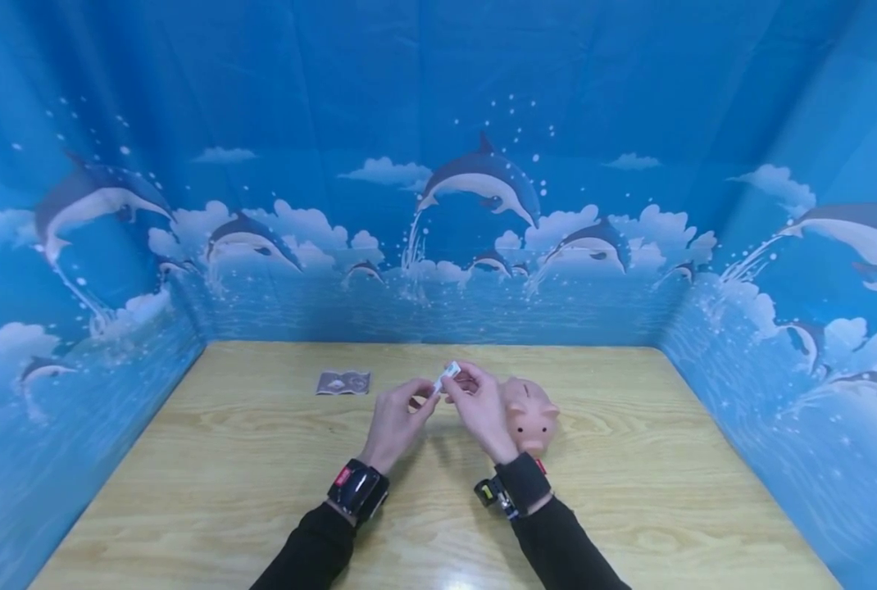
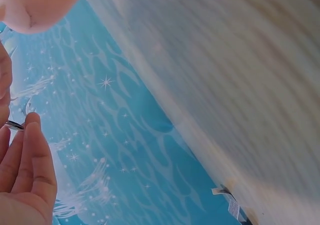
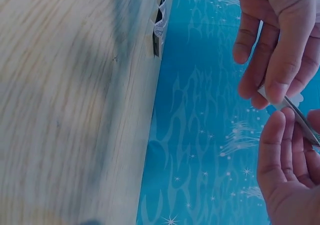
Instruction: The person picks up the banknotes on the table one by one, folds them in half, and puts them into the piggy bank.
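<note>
A small white slip, apparently folded paper (image 1: 451,370), is held between both hands above the table. My left hand (image 1: 396,419) pinches its lower left end between thumb and fingers. At the upper right end, my right hand (image 1: 481,410) pinches it with the thumb on top. Seen edge-on in the right wrist view, the folded slip (image 3: 301,119) is thin, with the fingertips of both hands close together along it. A pink piggy bank (image 1: 533,424) stands just right of my right hand, which partly covers it. Its coin slot faces up.
A creased, brownish printed paper (image 1: 343,383) lies on the wooden table (image 1: 210,459), left of and beyond my left hand. Blue dolphin-print curtains (image 1: 320,98) close off the table's back and both sides.
</note>
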Demonstrator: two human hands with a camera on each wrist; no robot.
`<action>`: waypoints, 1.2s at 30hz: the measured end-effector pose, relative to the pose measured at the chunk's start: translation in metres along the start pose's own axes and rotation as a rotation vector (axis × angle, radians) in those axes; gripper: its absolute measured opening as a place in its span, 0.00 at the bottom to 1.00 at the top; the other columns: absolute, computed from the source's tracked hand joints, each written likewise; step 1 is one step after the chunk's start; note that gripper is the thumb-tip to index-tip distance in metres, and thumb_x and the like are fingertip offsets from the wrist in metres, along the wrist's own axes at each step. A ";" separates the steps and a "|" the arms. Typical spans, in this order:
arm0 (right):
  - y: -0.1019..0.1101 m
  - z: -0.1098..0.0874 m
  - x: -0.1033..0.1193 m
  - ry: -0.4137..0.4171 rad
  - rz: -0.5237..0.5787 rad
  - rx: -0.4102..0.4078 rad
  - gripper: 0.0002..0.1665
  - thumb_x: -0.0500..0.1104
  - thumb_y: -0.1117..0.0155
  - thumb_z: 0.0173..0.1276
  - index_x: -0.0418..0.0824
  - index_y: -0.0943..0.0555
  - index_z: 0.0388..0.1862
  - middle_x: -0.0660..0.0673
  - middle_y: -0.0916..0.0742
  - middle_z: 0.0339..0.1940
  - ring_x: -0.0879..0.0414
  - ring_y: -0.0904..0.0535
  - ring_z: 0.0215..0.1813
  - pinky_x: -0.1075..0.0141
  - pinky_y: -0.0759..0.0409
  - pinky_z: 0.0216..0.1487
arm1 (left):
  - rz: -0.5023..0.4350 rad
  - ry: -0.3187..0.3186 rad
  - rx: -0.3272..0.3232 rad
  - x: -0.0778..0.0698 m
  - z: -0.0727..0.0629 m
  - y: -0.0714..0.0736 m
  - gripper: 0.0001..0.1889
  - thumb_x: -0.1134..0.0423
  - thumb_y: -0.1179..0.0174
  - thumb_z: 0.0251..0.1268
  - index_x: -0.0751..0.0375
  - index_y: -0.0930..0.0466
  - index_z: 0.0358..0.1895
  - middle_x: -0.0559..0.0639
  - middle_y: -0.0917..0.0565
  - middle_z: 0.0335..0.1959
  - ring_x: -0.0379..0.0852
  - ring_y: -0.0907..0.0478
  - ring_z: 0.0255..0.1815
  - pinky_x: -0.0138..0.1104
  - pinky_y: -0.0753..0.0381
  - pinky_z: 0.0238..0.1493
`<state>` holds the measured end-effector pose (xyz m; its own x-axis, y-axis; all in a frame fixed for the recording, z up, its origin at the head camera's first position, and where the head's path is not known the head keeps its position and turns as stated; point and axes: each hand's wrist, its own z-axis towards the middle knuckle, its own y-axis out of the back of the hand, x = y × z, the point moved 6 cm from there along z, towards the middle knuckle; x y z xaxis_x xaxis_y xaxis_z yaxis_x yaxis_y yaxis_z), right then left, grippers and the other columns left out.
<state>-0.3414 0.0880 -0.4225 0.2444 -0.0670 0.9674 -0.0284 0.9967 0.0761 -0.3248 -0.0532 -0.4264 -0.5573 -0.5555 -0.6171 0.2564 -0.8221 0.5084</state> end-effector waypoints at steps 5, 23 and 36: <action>0.000 -0.001 0.002 0.013 -0.018 -0.003 0.17 0.36 0.37 0.69 0.30 0.21 0.55 0.35 0.15 0.42 0.57 0.17 0.39 0.53 0.13 0.46 | 0.008 -0.009 -0.014 -0.003 0.000 0.001 0.08 0.68 0.31 0.58 0.61 0.15 0.41 0.54 0.11 0.36 0.44 0.14 0.35 0.31 0.14 0.32; 0.012 -0.005 0.015 0.023 -0.170 0.014 0.18 0.40 0.33 0.66 0.36 0.18 0.54 0.38 0.12 0.37 0.45 0.16 0.40 0.59 0.14 0.39 | -0.052 -0.039 -0.029 -0.013 -0.001 -0.004 0.08 0.68 0.31 0.58 0.59 0.15 0.42 0.52 0.11 0.38 0.48 0.14 0.38 0.28 0.15 0.33; 0.039 -0.005 0.029 0.023 -0.205 0.143 0.15 0.44 0.34 0.69 0.41 0.17 0.52 0.41 0.12 0.42 0.52 0.13 0.45 0.62 0.13 0.46 | -0.131 -0.078 -0.038 -0.031 0.004 -0.015 0.08 0.66 0.31 0.59 0.58 0.15 0.42 0.50 0.11 0.38 0.42 0.14 0.38 0.31 0.14 0.34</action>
<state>-0.3303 0.1250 -0.3930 0.2811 -0.2645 0.9225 -0.1126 0.9455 0.3054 -0.3149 -0.0232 -0.4129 -0.6471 -0.4328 -0.6277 0.2065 -0.8920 0.4022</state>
